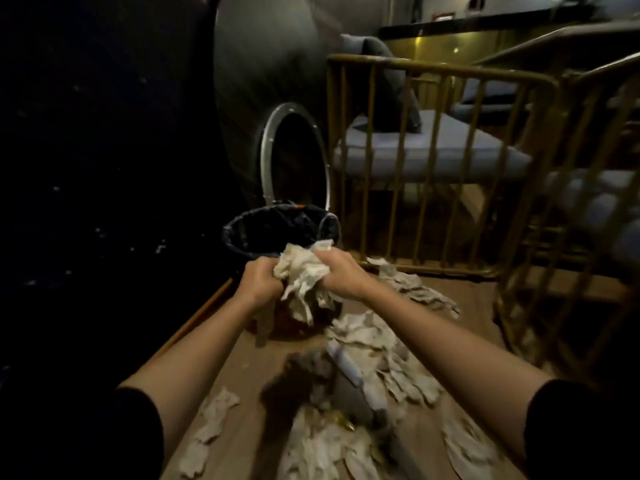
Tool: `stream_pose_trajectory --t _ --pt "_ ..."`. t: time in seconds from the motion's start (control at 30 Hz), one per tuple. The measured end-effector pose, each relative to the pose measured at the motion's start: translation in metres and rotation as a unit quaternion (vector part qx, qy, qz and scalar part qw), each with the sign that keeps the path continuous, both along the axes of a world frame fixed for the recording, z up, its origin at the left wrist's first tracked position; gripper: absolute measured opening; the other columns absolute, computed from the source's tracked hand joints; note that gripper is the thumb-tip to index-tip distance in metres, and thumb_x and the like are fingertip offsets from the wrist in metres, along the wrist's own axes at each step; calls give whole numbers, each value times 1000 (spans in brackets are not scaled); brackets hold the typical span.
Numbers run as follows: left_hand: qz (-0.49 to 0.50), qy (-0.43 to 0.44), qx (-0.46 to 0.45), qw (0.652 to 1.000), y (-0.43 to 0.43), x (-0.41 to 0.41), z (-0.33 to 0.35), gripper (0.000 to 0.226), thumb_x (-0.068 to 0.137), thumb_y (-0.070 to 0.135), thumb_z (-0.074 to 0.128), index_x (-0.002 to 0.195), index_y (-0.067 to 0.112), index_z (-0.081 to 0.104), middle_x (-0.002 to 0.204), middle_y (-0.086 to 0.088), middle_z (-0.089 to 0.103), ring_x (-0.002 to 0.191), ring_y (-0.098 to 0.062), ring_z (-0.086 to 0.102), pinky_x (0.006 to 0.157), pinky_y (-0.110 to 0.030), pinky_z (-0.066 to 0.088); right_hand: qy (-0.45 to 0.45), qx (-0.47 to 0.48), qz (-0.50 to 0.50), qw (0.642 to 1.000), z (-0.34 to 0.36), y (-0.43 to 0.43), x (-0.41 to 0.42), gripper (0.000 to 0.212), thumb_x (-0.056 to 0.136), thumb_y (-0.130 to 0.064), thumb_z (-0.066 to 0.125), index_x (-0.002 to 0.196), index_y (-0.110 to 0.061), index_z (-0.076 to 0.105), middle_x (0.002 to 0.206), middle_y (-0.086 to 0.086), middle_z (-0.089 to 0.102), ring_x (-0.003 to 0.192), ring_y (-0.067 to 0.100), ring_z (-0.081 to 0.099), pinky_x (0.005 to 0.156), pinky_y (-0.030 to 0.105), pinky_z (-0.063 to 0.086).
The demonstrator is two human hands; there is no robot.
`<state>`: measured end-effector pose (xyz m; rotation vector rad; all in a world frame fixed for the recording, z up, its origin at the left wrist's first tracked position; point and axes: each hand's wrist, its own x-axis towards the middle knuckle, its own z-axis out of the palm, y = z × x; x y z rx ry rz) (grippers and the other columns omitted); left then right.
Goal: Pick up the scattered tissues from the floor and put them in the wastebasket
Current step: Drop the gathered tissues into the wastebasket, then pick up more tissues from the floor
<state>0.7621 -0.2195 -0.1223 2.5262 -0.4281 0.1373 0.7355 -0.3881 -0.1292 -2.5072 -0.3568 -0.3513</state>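
A crumpled wad of white tissues [303, 275] hangs between both hands, just in front of the wastebasket. My left hand [261, 280] grips its left side and my right hand [341, 273] grips its right side, fingers closed into the paper. The wastebasket [242, 233] is round with a black liner and stands on the wooden floor right behind the wad, its mouth open. Several more white tissues [367, 341] lie scattered on the floor below and to the right of my arms, with others [211, 420] near my left forearm.
A gold metal-barred chair frame [436, 188] with a blue cushion stands right of the wastebasket. A large dark round object with a silver ring [265, 154] rises behind it. A white tube-like item [349, 368] and a dark fluffy clump [294, 379] lie among the tissues. The left side is dark.
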Motion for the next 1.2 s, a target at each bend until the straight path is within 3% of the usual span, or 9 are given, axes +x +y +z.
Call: stream_pose_trajectory --t 0.1,0.2,0.33,0.43,0.5,0.6,0.8,1.0,1.2 --pt "29 -50 -28 998 -11 54 33 23 75 3 63 97 1 69 101 -21 71 102 -33 63 80 -34 46 -37 75 -1 996 25 8 63 30 77 -23 65 103 -8 66 107 16 68 105 31 60 87 40 49" --pt "46 -63 -58 995 -23 119 48 32 78 7 63 110 1 62 112 -20 65 108 -33 59 82 -33 43 -27 129 -34 991 35 5 133 52 64 -47 58 104 -15 60 110 16 63 103 32 58 88 42 50" --pt "21 24 -2 999 -16 182 22 83 66 48 61 138 15 34 138 -18 45 129 -35 44 106 -41 40 99 96 -45 989 8 3 184 74 72 -42 67 135 -22 33 145 23 24 133 45 29 110 50 34" --pt "68 0 50 996 -8 187 -4 73 80 26 61 144 20 26 145 -17 35 134 -35 35 112 -44 32 142 65 -36 987 -17 -2 189 81 80 -33 68 145 -20 22 154 18 4 142 39 14 115 47 25" --pt "84 -87 27 992 -7 177 -11 56 84 12 56 138 15 40 139 -16 45 129 -31 43 108 -40 37 88 58 -51 993 -25 -2 184 71 82 -28 66 142 -17 30 152 14 18 140 35 22 111 44 28" --pt "65 -195 20 978 -5 151 -18 34 87 5 52 119 11 59 119 -10 59 115 -25 54 97 -33 44 -33 38 -87 995 -32 2 166 37 87 -20 58 123 -13 53 124 12 54 124 31 41 103 40 37" --pt "-14 -178 44 983 -10 61 -41 27 89 12 51 115 14 57 113 -5 59 110 -24 50 93 -34 46 -139 49 -136 980 -61 14 80 13 85 -13 58 97 -10 63 94 8 66 97 28 52 87 32 39" --pt "-102 -82 33 991 -6 -67 -90 26 86 12 53 111 10 58 111 -11 61 106 -31 53 90 -39 46 -11 30 -237 971 -107 4 -97 19 86 -19 53 102 -14 62 107 5 65 107 27 51 93 36 37" --pt "-216 55 -12 975 -50 -235 -143 30 85 11 53 115 7 59 113 -18 64 106 -32 58 87 -38 50 140 -20 -338 930 -108 -23 -332 26 88 -26 53 110 -13 62 115 10 64 113 25 53 96 36 37"
